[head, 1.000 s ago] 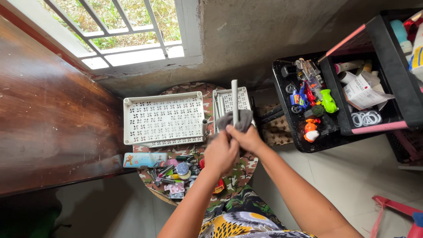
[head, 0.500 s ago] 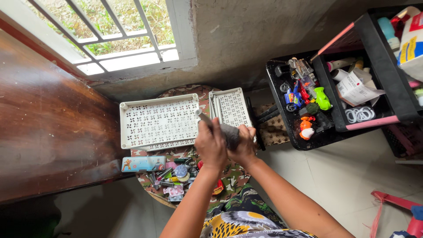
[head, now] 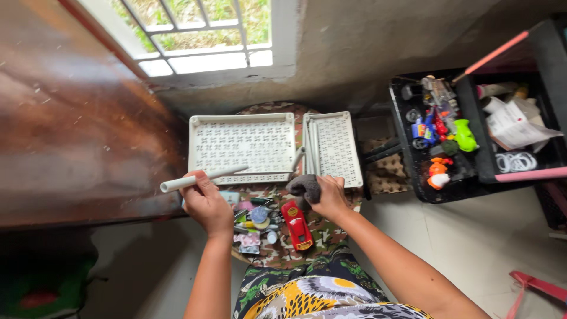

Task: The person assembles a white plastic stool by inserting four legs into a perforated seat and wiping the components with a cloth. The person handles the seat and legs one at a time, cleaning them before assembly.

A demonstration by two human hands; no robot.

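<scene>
My left hand [head: 208,202] grips a white plastic tube [head: 201,178], held almost level and pointing left, just in front of a white perforated tray [head: 241,143]. My right hand [head: 326,197] is closed on a dark grey cloth [head: 303,185] at the near end of a second white perforated tray [head: 334,145]. Both trays lie on a round stool covered in camouflage fabric [head: 286,251]. A red toy car [head: 296,225] lies on that fabric between my hands.
Small toys and bits [head: 254,221] are heaped under my left hand. A black crate of toys [head: 439,140] with a pink-edged drawer [head: 516,137] stands at right. A dark wooden surface [head: 65,124] fills the left, a barred window [head: 201,29] is above.
The tube was upright in both hands at the trays. My left hand has swung it down and out to the left; my right hand has let go and keeps the cloth.
</scene>
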